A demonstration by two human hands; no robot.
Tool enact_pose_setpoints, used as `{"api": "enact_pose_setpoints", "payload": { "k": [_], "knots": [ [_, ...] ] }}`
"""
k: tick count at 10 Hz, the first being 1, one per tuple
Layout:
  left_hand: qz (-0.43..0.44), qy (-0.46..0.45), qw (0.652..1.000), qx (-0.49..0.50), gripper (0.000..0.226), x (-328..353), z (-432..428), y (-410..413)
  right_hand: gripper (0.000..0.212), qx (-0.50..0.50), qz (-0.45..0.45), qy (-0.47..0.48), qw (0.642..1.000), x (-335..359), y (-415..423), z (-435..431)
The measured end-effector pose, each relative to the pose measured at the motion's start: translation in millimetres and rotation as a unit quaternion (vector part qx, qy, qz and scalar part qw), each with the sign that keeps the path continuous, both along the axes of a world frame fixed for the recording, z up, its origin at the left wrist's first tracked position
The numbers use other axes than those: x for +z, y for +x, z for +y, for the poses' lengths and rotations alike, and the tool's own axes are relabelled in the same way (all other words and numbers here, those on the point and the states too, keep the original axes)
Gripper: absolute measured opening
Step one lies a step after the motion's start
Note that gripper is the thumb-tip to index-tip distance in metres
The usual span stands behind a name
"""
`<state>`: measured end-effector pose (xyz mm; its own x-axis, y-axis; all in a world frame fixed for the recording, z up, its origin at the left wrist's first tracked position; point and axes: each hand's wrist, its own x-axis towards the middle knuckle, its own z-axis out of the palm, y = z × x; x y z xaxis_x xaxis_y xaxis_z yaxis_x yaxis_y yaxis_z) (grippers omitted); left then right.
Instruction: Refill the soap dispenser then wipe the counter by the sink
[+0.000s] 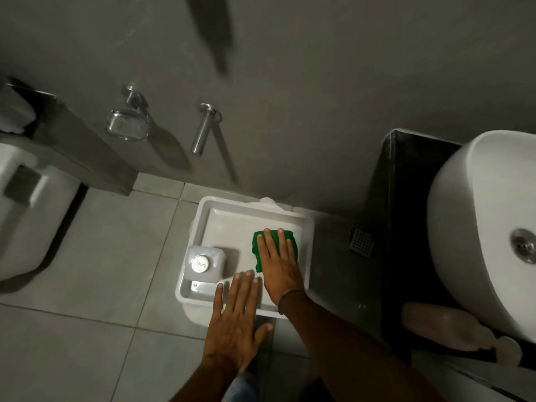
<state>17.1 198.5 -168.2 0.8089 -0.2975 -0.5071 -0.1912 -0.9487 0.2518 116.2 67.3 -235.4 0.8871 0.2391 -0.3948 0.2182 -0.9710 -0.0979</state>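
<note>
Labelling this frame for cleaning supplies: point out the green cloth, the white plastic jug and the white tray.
green cloth [291, 242]: head view, uncovered right edge.
white plastic jug [200, 264]: head view, round cap.
white tray [229, 224]: head view, bare floor.

The scene is dimly lit, with a greyish-green cast over wall and floor. The brightest tones are found on the white tray [255, 211] and the washbasin [475, 227], where soft glare is seen. Long dark shadows are thrown down the wall from the soap dish [127, 126] and the chrome peg [203, 129], so light from above left is suggested. A blurred dark streak [216, 33] is seen at the top. Straight lines are bowed near the edges, and the corners are smeared and soft, notably the pinkish bottle [441, 326].
</note>
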Motion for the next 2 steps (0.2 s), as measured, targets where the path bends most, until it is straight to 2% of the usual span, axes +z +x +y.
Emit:
{"api": "enact_pose_setpoints", "payload": {
  "k": [1,2],
  "knots": [
    [0.005,0.02,1.0,-0.008,0.094,5,1,0,0.091,-0.014,0.034,0.021,0.999,9,3,-4],
    [-0.058,0.009,0.998,0.015,0.097,17,-3,-4,0.093,-0.024,0.047,0.066,0.996,28,1,-3]
  ]
}}
